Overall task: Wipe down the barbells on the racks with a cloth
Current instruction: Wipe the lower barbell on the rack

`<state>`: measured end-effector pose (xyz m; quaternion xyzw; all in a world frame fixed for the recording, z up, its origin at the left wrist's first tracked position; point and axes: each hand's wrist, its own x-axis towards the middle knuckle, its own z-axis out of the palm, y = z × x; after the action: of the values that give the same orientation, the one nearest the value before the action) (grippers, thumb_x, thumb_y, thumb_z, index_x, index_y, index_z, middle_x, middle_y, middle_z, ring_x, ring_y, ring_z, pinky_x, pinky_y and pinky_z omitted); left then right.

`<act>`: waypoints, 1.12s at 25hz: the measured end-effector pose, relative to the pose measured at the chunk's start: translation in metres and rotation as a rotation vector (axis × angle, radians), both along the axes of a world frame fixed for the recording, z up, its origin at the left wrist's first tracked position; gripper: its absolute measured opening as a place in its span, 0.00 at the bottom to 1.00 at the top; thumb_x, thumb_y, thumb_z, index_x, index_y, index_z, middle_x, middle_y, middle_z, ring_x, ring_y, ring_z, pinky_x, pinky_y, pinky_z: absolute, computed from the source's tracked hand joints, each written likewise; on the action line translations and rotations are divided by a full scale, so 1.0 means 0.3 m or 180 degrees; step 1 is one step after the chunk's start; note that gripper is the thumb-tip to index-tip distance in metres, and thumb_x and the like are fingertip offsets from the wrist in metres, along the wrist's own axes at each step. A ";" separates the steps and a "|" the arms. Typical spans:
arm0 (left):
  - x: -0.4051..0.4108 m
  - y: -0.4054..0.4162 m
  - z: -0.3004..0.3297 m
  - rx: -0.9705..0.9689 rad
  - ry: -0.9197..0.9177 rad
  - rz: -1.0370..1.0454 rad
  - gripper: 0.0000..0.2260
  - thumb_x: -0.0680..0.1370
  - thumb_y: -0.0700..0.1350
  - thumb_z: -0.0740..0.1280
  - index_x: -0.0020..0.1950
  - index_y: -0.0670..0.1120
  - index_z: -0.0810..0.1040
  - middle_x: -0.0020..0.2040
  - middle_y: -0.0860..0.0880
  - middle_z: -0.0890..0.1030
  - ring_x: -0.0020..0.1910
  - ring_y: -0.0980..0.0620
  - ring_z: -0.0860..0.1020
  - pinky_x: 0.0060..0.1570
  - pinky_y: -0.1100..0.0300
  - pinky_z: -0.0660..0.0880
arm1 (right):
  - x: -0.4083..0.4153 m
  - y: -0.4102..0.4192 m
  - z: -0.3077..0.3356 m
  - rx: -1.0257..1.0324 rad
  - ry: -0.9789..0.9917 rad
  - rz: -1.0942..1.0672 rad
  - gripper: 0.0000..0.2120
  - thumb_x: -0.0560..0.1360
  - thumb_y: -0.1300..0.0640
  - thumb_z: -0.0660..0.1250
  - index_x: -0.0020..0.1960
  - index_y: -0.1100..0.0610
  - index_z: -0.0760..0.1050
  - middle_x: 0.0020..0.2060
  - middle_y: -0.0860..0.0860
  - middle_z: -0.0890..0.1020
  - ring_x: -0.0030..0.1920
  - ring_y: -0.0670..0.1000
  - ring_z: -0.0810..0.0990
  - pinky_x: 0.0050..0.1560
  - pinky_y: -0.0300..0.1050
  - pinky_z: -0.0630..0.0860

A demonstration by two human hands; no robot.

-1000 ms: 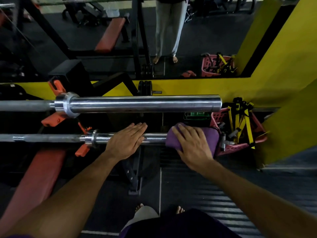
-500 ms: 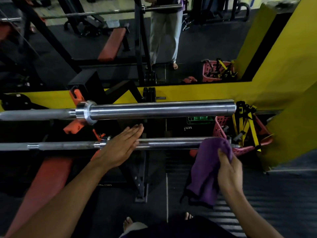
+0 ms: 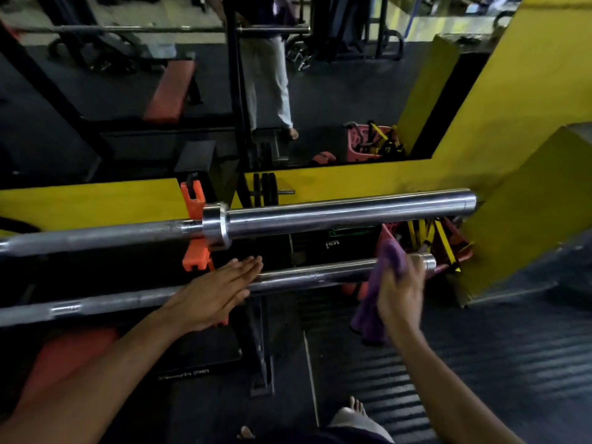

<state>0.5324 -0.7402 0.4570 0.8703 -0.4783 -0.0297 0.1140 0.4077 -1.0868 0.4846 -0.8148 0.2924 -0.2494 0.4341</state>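
Purple cloth (image 3: pixel 378 290) hangs from the right hand (image 3: pixel 400 293), whose fingers are curled around its upper part, and the top of the cloth lies against the thin lower steel barbell (image 3: pixel 307 277) near its right end. The rest of the cloth falls below the bar. The left hand (image 3: pixel 214 293) rests flat on the same lower barbell, close to its collar, with the fingers (image 3: pixel 246 267) straight and pressed together. Just above, the thick upper chrome barbell (image 3: pixel 346 213) lies on an orange rack hook (image 3: pixel 193 225), untouched by either hand. Behind the right ends of both bars, a pink plastic basket (image 3: pixel 461 251) with yellow and black straps stands on the floor by the yellow wall (image 3: pixel 512 123). Low at the left, a red padded bench (image 3: pixel 64 354) is partly visible under the left arm.
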 end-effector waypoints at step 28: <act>0.018 0.048 -0.055 -0.0213 -0.0104 -0.0481 0.24 0.86 0.48 0.50 0.82 0.44 0.55 0.83 0.48 0.53 0.82 0.53 0.51 0.80 0.49 0.50 | 0.183 0.181 -0.124 -0.2301 0.1418 0.0879 0.22 0.76 0.41 0.57 0.61 0.51 0.78 0.60 0.52 0.80 0.66 0.60 0.73 0.69 0.60 0.62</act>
<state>0.5379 -0.7260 0.4406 0.8278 -0.5451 -0.0081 0.1326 0.4626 -1.0326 0.4474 -0.9794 0.1613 -0.0937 0.0771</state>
